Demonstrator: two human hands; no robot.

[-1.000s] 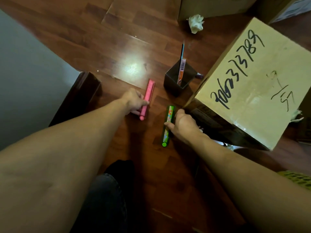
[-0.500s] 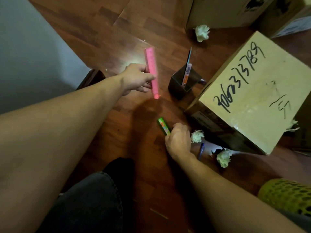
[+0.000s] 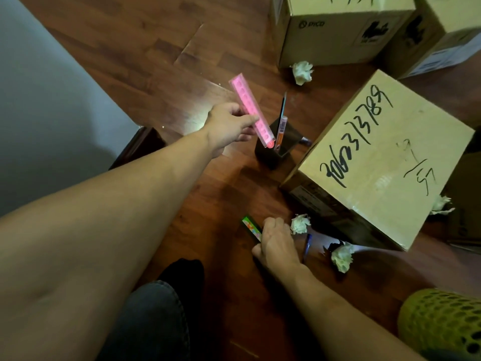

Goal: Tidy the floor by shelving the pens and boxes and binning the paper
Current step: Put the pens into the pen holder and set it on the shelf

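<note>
My left hand (image 3: 229, 125) grips a long pink pen box (image 3: 250, 108) and holds it tilted in the air, its lower end just above the black pen holder (image 3: 274, 155), which has two pens in it. My right hand (image 3: 277, 246) grips a green pen box (image 3: 251, 227) low over the floor. A blue pen (image 3: 307, 247) lies on the floor just right of that hand. Crumpled paper balls lie near it (image 3: 300, 224) (image 3: 342, 257), another (image 3: 302, 71) by the far box, another (image 3: 441, 204) at the right.
A large cardboard box (image 3: 385, 157) with black handwriting stands right of the pen holder. More cardboard boxes (image 3: 335, 29) stand at the back. A green mesh bin (image 3: 442, 321) is at the lower right. A grey wall and dark skirting (image 3: 138, 147) run along the left.
My left hand lifted the pink box off the floor and carried it right, over the pen holder. My right hand picked up the green box and drew it back toward me.
</note>
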